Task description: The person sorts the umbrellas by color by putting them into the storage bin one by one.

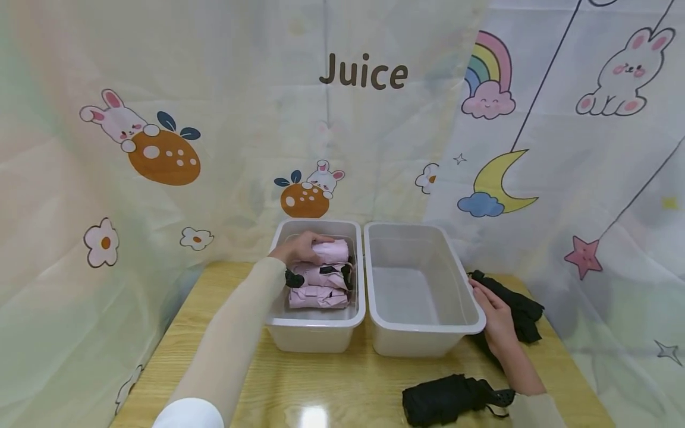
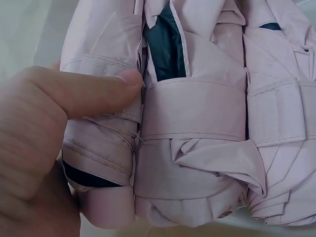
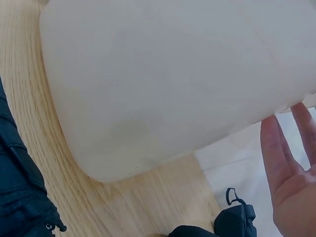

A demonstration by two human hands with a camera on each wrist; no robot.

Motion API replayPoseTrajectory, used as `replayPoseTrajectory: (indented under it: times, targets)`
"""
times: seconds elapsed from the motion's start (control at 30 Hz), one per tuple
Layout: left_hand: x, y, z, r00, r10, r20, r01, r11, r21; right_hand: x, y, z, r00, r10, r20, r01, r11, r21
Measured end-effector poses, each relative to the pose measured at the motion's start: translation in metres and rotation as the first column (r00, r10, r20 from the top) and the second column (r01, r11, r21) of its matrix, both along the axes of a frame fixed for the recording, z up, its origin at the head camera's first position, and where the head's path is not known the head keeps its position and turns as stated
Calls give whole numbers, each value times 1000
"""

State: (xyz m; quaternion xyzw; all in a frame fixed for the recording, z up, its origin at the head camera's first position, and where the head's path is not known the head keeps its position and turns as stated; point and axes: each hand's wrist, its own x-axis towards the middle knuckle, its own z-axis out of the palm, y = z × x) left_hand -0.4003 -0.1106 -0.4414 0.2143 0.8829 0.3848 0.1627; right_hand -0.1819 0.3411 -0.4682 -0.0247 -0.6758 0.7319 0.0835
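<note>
Three pink folded umbrellas lie side by side in the left bin [image 1: 316, 323]. My left hand [image 1: 301, 249] grips the rearmost pink umbrella [image 1: 334, 251], with the thumb laid across its strap in the left wrist view. Against it lies the middle pink umbrella [image 2: 195, 111], and beyond that the front one [image 1: 318, 297]. At the right side of the other pale bin [image 1: 428, 329], my right hand [image 1: 495, 315] touches the rim with its fingertips. Its visible fingers [image 3: 272, 148] look nearly straight in the right wrist view. Nothing lies inside this right bin.
Black folded umbrellas [image 1: 514, 306] lie on the wooden table right of the right bin, partly behind my right hand. Another black umbrella [image 1: 449, 399] is near the front, beside my right sleeve. A printed cloth curtain [image 1: 241, 119] hangs close behind both bins.
</note>
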Motion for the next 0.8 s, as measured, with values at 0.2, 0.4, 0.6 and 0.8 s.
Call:
replayPoseTrajectory:
  times: [0.2,0.4,0.6,0.8]
  targets:
    - [-7,0,-6,1000,-15,-18,14,999,-47,-6,4,-11,1000,-15,-9,15,1000,19]
    - [-10,3,-7,999,-17,45,16,1000,20,-8,5,-12,1000,-8,-22,7,1000,-6]
    - [-20,9,-15,999,-23,45,22,1000,8,-8,7,-9,999,-12,-33,11,1000,-29]
    - [-19,10,-15,996,-89,-6,89,995,-46,-8,5,-11,1000,0,-27,-1,999,-34]
